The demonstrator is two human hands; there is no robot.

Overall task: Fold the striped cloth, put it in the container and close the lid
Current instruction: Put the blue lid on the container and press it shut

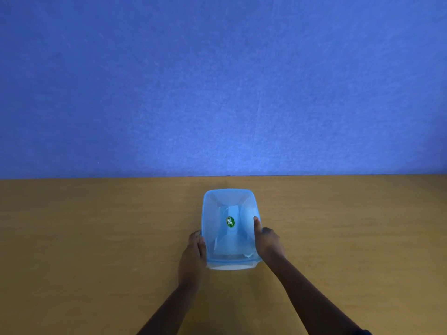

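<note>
A rectangular plastic container (231, 266) stands on the wooden table, covered by a translucent blue lid (217, 201) with a green oval sticker (230, 221) in its middle. A pale folded shape shows dimly through the lid; its stripes cannot be made out. My left hand (194, 255) clasps the container's left side near the front corner. On the right side, my right hand (267, 241) grips the edge, with the thumb lying on top of the lid.
The wooden table (96, 238) stretches wide to both sides of the container. A blue fabric wall (217, 81) rises straight up behind the table's far edge.
</note>
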